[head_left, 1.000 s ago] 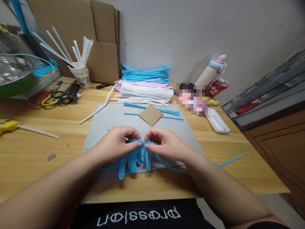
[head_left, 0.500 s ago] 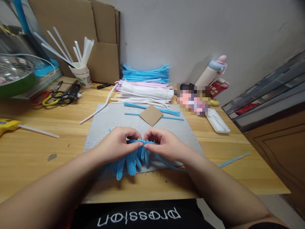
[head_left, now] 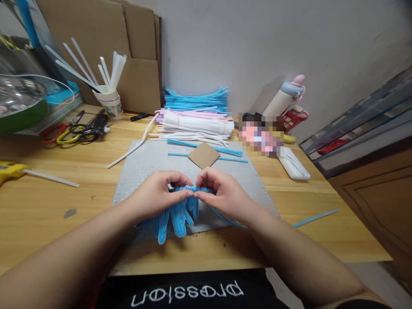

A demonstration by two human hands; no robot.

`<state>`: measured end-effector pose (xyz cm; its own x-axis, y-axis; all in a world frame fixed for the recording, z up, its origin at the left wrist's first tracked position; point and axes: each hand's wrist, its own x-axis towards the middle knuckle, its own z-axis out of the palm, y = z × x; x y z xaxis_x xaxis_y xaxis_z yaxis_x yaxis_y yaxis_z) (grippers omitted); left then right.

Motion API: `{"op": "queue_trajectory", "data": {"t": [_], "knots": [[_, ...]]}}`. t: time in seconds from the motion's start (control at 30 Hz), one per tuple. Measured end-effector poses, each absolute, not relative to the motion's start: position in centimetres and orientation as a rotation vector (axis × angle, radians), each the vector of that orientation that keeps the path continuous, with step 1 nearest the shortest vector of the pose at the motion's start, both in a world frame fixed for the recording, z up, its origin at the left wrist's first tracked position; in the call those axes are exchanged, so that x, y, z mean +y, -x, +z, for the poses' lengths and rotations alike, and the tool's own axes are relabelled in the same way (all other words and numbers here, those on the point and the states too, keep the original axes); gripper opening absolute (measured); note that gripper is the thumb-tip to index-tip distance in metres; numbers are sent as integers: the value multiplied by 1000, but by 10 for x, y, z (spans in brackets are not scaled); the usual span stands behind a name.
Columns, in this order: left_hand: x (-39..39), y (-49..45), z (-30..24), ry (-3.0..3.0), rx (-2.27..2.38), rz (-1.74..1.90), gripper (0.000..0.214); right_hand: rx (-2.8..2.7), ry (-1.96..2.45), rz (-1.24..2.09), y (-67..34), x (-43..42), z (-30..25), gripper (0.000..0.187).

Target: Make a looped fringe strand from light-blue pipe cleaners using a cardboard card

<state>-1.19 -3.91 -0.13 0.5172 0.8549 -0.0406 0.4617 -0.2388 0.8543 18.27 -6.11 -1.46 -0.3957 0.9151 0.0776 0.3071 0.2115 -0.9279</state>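
Observation:
Over the near part of the grey mat (head_left: 135, 167), my left hand (head_left: 161, 189) and my right hand (head_left: 220, 191) meet with thumbs and fingertips almost touching. Both are closed on a row of looped blue pipe cleaners (head_left: 178, 219), pinched along its upper edge. Loops hang down below my left hand. A long blue strand trails from the right hand, passes under the right forearm and shows again as a straight end (head_left: 317, 218) on the table. Beyond my hands lies a cardboard square (head_left: 204, 155), resting across a loose blue pipe cleaner (head_left: 233, 160).
Bundles of blue (head_left: 196, 101) and white pipe cleaners (head_left: 196, 124) lie at the back. Left are scissors (head_left: 80, 131), a cup of white glue sticks (head_left: 111, 105) and a yellow glue gun (head_left: 11, 171). A bottle (head_left: 280, 101) and white packet (head_left: 293, 163) stand right.
My right fingers have risen slightly and shifted along the blue strand beside the left fingertips. The hanging loops have swung a little. Both hands keep their pinch.

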Motion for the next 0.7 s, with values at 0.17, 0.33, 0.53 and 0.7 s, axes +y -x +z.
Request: {"op": "queue_trajectory", "data": {"t": [0.17,0.33,0.53,0.7], "knots": [[-40,10,0,-1898,1109,574,12,-1794,1076,1248,-181,-63,-12,13],[-40,12,3,-1917,1120,630,12,-1479,1075,1637,-181,-59,-10,21],[-40,12,2,-1870,1146,589,14,-1606,1142,1417,-183,-57,-10,16],[-38,13,0,-1824,1055,613,17,-1669,1149,1355,-182,-59,-9,14]]}}
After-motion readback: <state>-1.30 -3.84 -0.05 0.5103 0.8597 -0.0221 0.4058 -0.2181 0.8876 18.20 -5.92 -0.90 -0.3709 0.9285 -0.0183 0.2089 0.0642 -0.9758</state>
